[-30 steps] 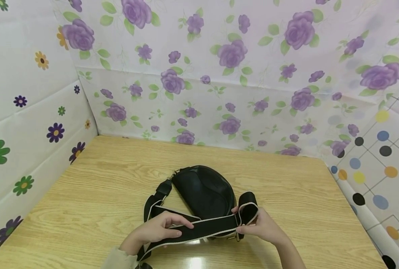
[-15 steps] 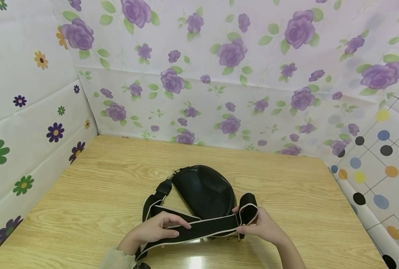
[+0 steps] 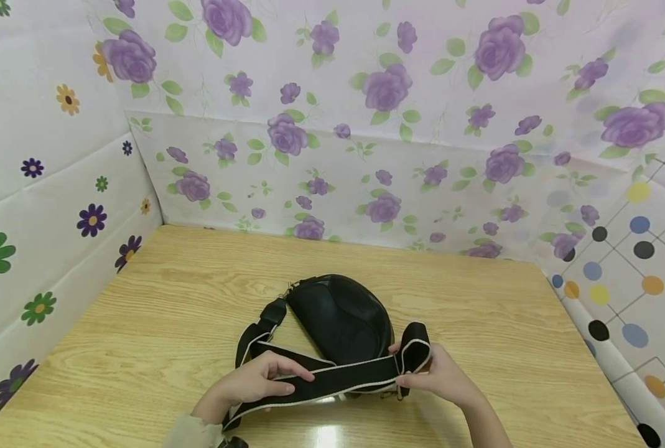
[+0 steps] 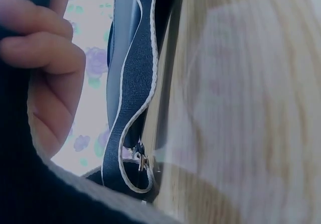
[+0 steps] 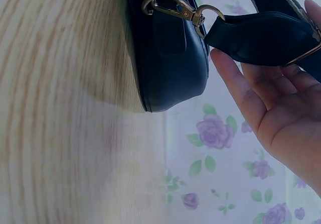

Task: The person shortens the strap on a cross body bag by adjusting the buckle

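A black half-moon handbag point(image 3: 340, 317) lies on the table, its wide black strap point(image 3: 354, 374) with pale edging stretched in front of it. My left hand point(image 3: 254, 382) grips the strap's left part between thumb and fingers; the left wrist view shows curled fingers point(image 4: 50, 53) beside the band. At the bag's right end my right hand point(image 3: 441, 376) holds the strap by its looped section. The right wrist view shows that hand's fingers behind the leather strap end point(image 5: 263, 38), near a gold-coloured metal slider point(image 5: 303, 56). A gold-coloured snap hook point(image 5: 175, 5) joins this end to the bag.
The wooden table point(image 3: 506, 323) extends around the bag on all sides. Floral sheeting point(image 3: 332, 155) stands behind it, with patterned sheets along the left and right edges. Another leather strap end point(image 3: 273, 313) lies left of the bag.
My left hand has slid slightly left, drawing the strap with it. My right hand and its loop have shifted very little, and the bag stays in place.
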`<action>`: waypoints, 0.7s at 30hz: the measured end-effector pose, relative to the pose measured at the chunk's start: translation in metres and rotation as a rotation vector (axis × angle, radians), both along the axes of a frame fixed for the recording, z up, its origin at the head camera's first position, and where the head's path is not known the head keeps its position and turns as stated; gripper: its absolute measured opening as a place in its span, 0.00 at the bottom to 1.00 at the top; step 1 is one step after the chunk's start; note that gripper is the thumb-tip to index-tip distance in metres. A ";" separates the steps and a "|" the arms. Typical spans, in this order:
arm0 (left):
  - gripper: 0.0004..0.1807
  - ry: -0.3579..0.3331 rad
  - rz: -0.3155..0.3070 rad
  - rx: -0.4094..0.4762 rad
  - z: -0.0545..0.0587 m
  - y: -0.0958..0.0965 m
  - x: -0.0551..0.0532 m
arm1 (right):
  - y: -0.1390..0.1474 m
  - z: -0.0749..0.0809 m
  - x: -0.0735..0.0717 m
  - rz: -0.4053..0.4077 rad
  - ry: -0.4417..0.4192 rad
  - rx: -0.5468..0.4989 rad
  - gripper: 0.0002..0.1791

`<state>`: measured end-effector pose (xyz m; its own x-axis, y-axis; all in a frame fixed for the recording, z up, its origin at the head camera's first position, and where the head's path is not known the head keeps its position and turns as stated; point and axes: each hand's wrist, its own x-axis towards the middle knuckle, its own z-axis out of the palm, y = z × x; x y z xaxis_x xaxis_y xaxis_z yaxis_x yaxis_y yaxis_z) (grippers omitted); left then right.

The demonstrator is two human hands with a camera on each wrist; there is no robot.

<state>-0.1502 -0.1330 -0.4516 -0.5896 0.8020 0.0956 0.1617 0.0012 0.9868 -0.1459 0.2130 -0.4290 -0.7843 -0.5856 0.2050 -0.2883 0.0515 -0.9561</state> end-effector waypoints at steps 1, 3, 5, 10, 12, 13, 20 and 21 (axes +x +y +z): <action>0.15 -0.007 0.003 0.000 0.000 0.000 0.000 | 0.000 0.000 0.000 0.000 0.003 0.000 0.20; 0.15 -0.017 0.021 0.000 0.000 0.002 0.000 | 0.000 0.000 -0.001 -0.001 0.004 0.001 0.20; 0.14 -0.013 0.052 -0.008 0.001 0.004 0.000 | -0.001 0.000 0.000 -0.001 0.003 0.002 0.20; 0.11 0.017 0.157 -0.034 0.002 0.013 0.003 | -0.002 0.000 0.000 0.009 -0.003 0.000 0.21; 0.11 0.007 0.181 -0.028 0.003 0.016 0.004 | -0.003 -0.001 0.000 0.013 -0.006 -0.004 0.21; 0.10 -0.003 0.184 -0.019 0.003 0.018 0.004 | -0.002 -0.001 0.000 0.015 -0.006 -0.007 0.21; 0.15 0.017 0.043 0.099 0.000 0.022 0.000 | -0.001 -0.004 -0.001 0.009 0.011 0.006 0.20; 0.16 0.019 0.020 0.104 0.000 0.022 0.000 | -0.001 -0.004 -0.002 0.009 0.012 0.010 0.20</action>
<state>-0.1502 -0.1107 -0.4521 -0.6023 0.7756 0.1887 0.1810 -0.0975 0.9786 -0.1475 0.2121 -0.4329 -0.7767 -0.5944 0.2085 -0.3002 0.0583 -0.9521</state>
